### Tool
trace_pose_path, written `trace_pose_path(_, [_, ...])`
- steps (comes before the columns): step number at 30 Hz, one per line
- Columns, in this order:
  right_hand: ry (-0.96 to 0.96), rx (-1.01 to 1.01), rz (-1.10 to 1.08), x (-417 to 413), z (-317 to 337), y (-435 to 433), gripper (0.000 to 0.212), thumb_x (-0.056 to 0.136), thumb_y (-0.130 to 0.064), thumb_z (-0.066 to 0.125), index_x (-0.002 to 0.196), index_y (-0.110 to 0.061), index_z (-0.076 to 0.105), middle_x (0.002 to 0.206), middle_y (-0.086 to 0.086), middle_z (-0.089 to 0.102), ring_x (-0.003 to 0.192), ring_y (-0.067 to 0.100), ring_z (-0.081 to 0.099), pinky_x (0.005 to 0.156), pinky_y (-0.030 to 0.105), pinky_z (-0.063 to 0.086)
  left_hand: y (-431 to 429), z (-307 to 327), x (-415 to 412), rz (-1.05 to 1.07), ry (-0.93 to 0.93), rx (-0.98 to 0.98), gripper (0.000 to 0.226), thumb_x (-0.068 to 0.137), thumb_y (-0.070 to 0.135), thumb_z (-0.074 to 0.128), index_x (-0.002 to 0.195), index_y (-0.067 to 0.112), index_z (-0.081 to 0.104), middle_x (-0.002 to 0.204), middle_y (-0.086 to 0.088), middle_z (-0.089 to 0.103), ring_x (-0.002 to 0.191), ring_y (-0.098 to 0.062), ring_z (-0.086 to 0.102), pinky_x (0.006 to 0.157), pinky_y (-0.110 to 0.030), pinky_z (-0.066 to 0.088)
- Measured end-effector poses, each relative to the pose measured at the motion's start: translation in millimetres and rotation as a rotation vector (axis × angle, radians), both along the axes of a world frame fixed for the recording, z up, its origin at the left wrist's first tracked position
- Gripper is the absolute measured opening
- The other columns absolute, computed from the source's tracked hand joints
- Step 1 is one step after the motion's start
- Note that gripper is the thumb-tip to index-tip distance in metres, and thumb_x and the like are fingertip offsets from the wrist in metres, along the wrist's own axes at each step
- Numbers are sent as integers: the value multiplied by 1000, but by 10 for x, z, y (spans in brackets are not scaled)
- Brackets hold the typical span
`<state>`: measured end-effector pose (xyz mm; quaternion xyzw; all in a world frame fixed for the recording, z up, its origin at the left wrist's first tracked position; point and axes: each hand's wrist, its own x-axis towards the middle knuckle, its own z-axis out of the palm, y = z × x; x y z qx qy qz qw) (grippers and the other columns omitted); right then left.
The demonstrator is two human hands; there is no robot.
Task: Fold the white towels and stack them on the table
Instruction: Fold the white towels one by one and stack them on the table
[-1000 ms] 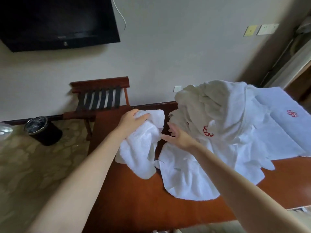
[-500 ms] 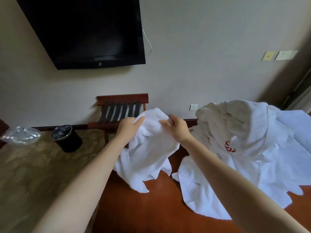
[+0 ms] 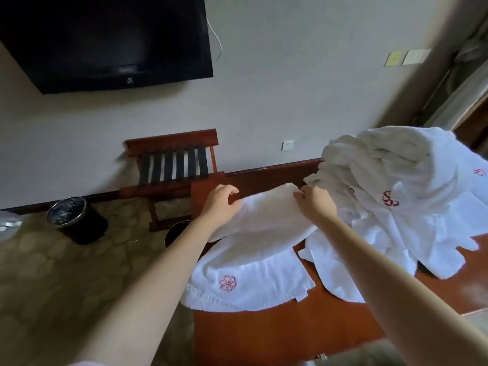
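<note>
The white towel (image 3: 253,257) lay spread over the left end of the red-brown wooden counter (image 3: 277,331), its near hem hanging a little past the counter's left edge and a red flower emblem (image 3: 228,283) showing close to that hem. The left hand (image 3: 220,204) gripped the towel's far edge at the left corner, fingers (image 3: 230,191) curled over the cloth. The right hand (image 3: 315,204) pinched the same edge at the right corner (its fingertips were partly buried in the fabric), so the far part of the towel was lifted clear of the wood between the two hands. Just beside the right hand, a rumpled heap of towels (image 3: 401,207) covered the right part of the counter, with more red emblems visible in its folds, and it touched the spread towel's right side. Beyond the counter a wooden luggage rack (image 3: 174,165) with black straps stood against the wall, under a dark television (image 3: 105,40). A black bin (image 3: 76,220) sat on the patterned floor to the left.
</note>
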<state>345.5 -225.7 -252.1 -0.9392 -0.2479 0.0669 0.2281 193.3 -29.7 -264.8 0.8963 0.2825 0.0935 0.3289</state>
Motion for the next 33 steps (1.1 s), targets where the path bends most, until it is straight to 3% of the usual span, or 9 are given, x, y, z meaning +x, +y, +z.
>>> trace_pose_path(3, [71,-176,-10,32,-235,-253,13,91,-17,48,92,-15,61,88,6,61,88,31,56,64,32,42,-5,-277,-10,-67,128,-69,19,91,25,56,107,18,63,114,2,51,107,-18,51,85,-26,40])
trace_pose_path(5, [63,-188,-6,13,-371,-305,27,90,-16,51,116,-16,59,109,7,59,102,29,54,72,31,42,2,-425,-26,-83,202,-96,16,91,22,53,98,15,66,107,6,49,99,-17,52,81,-26,40])
trace_pose_path(9, [66,-148,165,-101,-540,-166,37,91,-22,54,127,-16,54,119,4,55,111,23,52,76,30,44,-4,-684,-122,-36,318,-145,16,87,19,52,72,17,57,81,7,48,73,-18,46,62,-24,37])
trace_pose_path(12, [199,-192,302,-165,-644,42,47,93,-30,55,137,-15,47,131,8,52,117,24,53,87,33,46,65,-808,-222,-25,430,-126,24,89,27,56,110,16,63,113,0,52,101,-21,53,77,-27,42])
trace_pose_path(15, [304,-235,367,-148,-764,277,55,93,-36,56,141,-13,41,138,10,48,122,26,50,94,34,43,189,-850,-250,85,435,-106,34,89,29,56,119,14,60,130,-6,49,115,-25,50,89,-31,45])
trace_pose_path(18, [390,-234,357,-72,-901,486,57,93,-39,57,141,-12,41,137,10,50,121,27,50,90,31,41,327,-874,-218,155,422,-92,40,90,29,56,127,14,56,138,-8,44,126,-26,43,99,-32,39])
trace_pose_path(25, [515,-297,280,157,-1199,815,57,91,-38,57,136,-7,39,110,8,56,91,25,56,67,30,44,522,-956,-20,190,468,-131,32,89,35,56,117,20,57,125,-3,46,108,-20,47,83,-29,38])
trace_pose_path(29, [544,-402,280,207,-1358,931,62,86,-40,63,133,-8,38,125,12,52,115,31,51,90,39,47,595,-958,97,180,468,-104,27,89,35,55,112,22,60,117,1,48,109,-20,48,82,-27,35])
trace_pose_path(33, [605,-348,298,198,-1442,1009,14,79,-27,63,82,-16,54,81,-1,57,76,18,59,57,26,41,639,-920,218,187,386,-114,26,89,28,57,113,19,62,123,-1,53,113,-19,50,87,-26,38])
